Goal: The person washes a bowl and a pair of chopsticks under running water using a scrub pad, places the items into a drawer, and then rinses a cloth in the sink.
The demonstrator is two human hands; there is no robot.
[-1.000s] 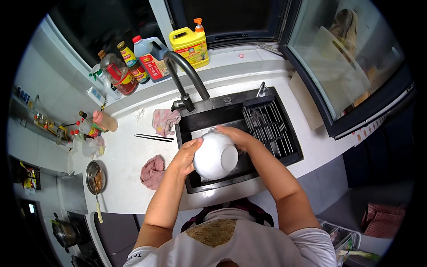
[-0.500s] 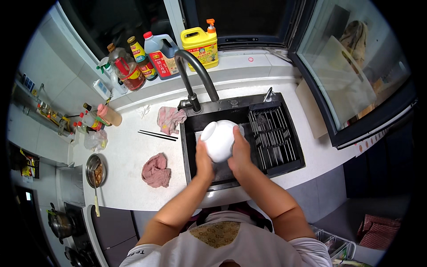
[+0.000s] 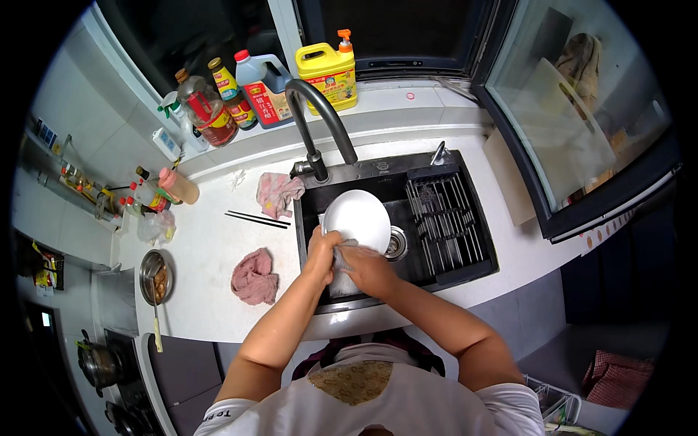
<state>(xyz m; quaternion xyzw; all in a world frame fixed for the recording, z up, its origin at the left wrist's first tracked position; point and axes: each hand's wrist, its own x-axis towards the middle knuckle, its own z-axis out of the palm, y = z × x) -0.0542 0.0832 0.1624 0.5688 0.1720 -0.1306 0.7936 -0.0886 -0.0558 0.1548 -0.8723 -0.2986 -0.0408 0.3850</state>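
A white bowl (image 3: 360, 218) is tilted over the left part of the black sink (image 3: 309, 280), its inside facing up. My left hand (image 3: 322, 251) is closed on its near left rim. My right hand (image 3: 369, 269) is pressed to the near rim, closed on a thin greyish cloth (image 3: 344, 256) that shows only in part between the two hands. Above the far sink edge arches the dark faucet (image 3: 320, 109); no water stream shows. Under the bowl's right side the round metal drain (image 3: 396, 243) is partly visible.
A black dish rack (image 3: 447, 225) fills the sink's right side. On the left counter lie a pink rag (image 3: 254, 277), a pink-white cloth (image 3: 278, 195), black chopsticks (image 3: 257, 219) and a steel pan (image 3: 155, 277). Bottles and a yellow jug (image 3: 327, 76) line the sill. An open window (image 3: 574, 109) juts in at right.
The bowl has turned from showing its footed underside to showing its inside. My right hand has moved from its right side to the near rim, beside my left hand; the drain has come into view.
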